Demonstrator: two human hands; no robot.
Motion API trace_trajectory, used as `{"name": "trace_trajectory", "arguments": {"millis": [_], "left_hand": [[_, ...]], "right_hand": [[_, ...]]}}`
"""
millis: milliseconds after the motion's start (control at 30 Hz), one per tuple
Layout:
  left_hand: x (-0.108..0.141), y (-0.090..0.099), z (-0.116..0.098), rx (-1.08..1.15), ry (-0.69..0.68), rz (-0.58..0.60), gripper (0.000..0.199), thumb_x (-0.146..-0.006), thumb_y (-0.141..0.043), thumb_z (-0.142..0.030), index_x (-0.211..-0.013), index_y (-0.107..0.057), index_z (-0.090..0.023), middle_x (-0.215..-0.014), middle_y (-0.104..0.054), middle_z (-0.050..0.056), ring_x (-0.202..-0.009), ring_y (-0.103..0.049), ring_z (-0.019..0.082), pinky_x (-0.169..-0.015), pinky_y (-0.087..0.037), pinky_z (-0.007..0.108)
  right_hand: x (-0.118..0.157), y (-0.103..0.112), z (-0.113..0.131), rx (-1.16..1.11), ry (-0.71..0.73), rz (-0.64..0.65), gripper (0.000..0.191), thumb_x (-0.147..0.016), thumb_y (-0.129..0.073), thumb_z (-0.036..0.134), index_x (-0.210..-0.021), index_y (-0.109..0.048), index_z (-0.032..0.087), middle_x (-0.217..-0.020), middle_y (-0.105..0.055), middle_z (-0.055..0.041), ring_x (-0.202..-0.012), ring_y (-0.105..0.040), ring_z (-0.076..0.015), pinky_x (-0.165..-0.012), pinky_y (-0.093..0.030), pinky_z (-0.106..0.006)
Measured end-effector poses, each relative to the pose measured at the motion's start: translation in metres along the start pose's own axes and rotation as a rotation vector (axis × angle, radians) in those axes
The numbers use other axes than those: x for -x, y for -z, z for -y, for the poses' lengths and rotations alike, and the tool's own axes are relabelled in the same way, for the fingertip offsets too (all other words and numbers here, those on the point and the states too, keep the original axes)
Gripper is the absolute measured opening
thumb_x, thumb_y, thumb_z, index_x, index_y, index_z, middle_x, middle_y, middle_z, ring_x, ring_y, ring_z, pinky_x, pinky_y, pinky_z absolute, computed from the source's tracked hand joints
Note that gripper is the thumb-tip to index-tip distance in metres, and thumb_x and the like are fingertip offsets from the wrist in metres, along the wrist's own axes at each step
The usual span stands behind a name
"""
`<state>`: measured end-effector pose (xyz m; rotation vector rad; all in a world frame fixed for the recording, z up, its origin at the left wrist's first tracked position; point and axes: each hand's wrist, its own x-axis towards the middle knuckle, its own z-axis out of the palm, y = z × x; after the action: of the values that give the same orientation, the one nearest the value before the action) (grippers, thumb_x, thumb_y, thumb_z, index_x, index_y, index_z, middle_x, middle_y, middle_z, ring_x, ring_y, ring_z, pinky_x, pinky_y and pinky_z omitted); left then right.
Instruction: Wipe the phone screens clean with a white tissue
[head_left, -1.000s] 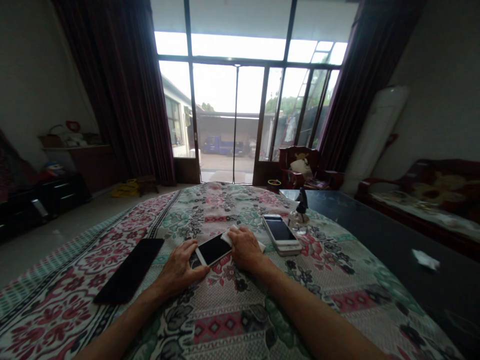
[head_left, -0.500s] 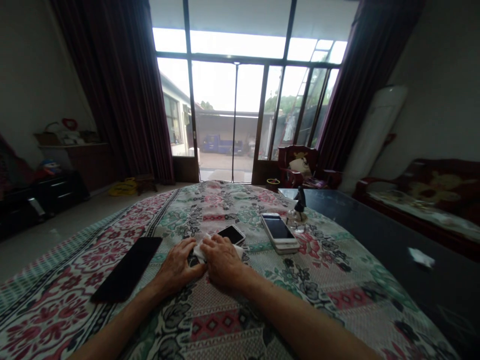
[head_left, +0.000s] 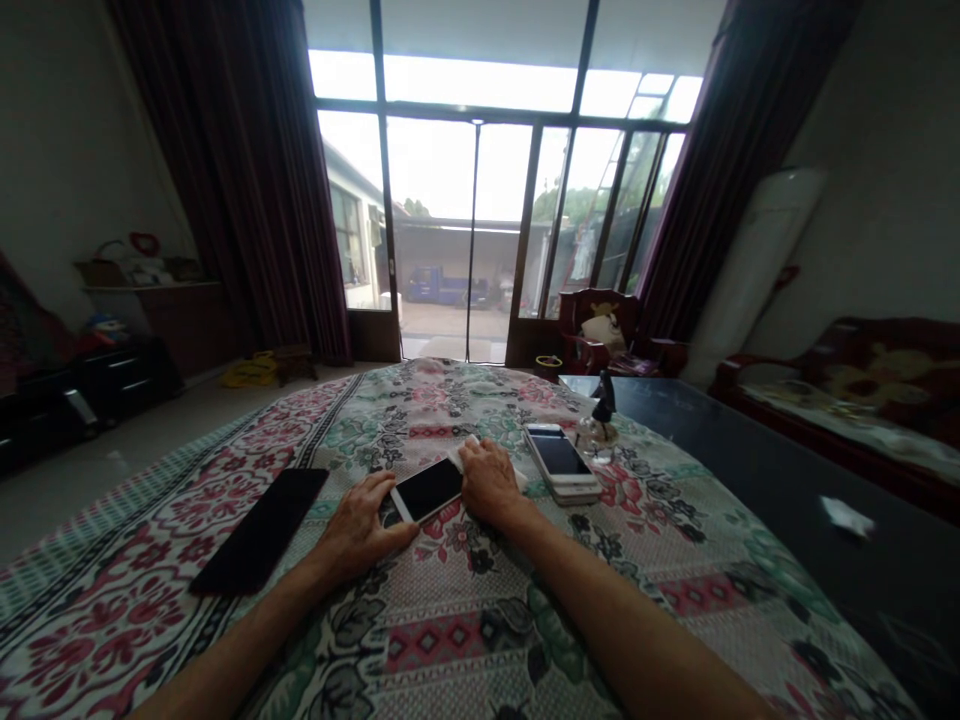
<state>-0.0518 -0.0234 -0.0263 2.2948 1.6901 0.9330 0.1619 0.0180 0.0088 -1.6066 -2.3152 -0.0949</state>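
A white phone with a dark screen (head_left: 429,490) lies slantwise on the patterned tablecloth (head_left: 450,640). My left hand (head_left: 364,525) grips its left end between thumb and fingers. At the phone's right end, my right hand (head_left: 489,480) is closed over a white tissue (head_left: 472,443), which shows past the fingers and hides that end. To the right rest stacked white phones (head_left: 561,460), the top one screen up. A long black phone-like slab (head_left: 261,530) lies left of my left hand.
Behind the stacked phones stands a small dark figurine (head_left: 603,400) on a clear base. A crumpled white tissue (head_left: 847,517) lies on the dark table (head_left: 750,450) at the right. Beyond are a wooden armchair (head_left: 600,335) and glass doors.
My right hand and its tissue have moved right along the phone, uncovering most of the screen. My left hand stays at the left end.
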Motion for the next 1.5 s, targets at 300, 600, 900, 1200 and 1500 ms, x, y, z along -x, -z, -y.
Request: {"name": "trace_trajectory", "arguments": {"millis": [300,600,900,1200,1500], "left_hand": [[0.001,-0.003,0.005,-0.023,-0.031,0.020,0.058,-0.072,-0.061,-0.048,-0.117,-0.063,-0.012,-0.130,-0.060,0.018,-0.124,-0.055,0.034,-0.109,-0.040,0.046],[0.000,0.002,-0.001,-0.004,-0.010,0.018,0.054,-0.067,-0.063,-0.047,-0.113,-0.066,-0.018,-0.130,-0.062,0.016,-0.122,-0.055,0.037,-0.106,-0.042,0.051],[0.001,0.000,-0.001,0.003,-0.004,0.007,0.056,-0.067,-0.063,-0.047,-0.113,-0.066,-0.017,-0.131,-0.061,0.017,-0.123,-0.054,0.037,-0.107,-0.041,0.051],[0.002,-0.004,0.005,-0.029,-0.004,0.012,0.061,-0.070,-0.062,-0.051,-0.117,-0.063,-0.011,-0.133,-0.058,0.020,-0.126,-0.052,0.036,-0.109,-0.039,0.048],[0.001,0.002,-0.001,0.008,-0.012,-0.005,0.055,-0.067,-0.063,-0.047,-0.113,-0.066,-0.018,-0.130,-0.061,0.016,-0.123,-0.054,0.038,-0.107,-0.041,0.052]], "right_hand": [[0.029,-0.004,0.049,-0.141,0.438,0.011,0.027,-0.083,-0.054,0.022,-0.109,-0.061,0.018,-0.122,-0.061,-0.0082,-0.111,-0.048,-0.0250,-0.090,-0.036,-0.037],[0.006,-0.002,0.012,-0.055,0.187,0.015,0.023,-0.089,-0.045,0.016,-0.102,-0.064,0.019,-0.114,-0.064,-0.0070,-0.106,-0.051,-0.0223,-0.089,-0.036,-0.034],[0.020,-0.003,0.017,-0.001,0.159,-0.002,0.025,-0.085,-0.051,0.016,-0.106,-0.063,0.016,-0.125,-0.060,-0.0122,-0.113,-0.047,-0.0263,-0.093,-0.034,-0.038],[0.036,0.003,0.043,-0.134,0.418,0.045,0.017,-0.082,-0.058,0.020,-0.099,-0.063,0.020,-0.112,-0.064,-0.0055,-0.104,-0.050,-0.0222,-0.087,-0.037,-0.033],[0.014,0.013,0.001,-0.011,0.060,0.039,0.022,-0.086,-0.047,0.010,-0.095,-0.067,0.017,-0.106,-0.065,-0.0100,-0.102,-0.053,-0.0210,-0.091,-0.037,-0.033]]}}
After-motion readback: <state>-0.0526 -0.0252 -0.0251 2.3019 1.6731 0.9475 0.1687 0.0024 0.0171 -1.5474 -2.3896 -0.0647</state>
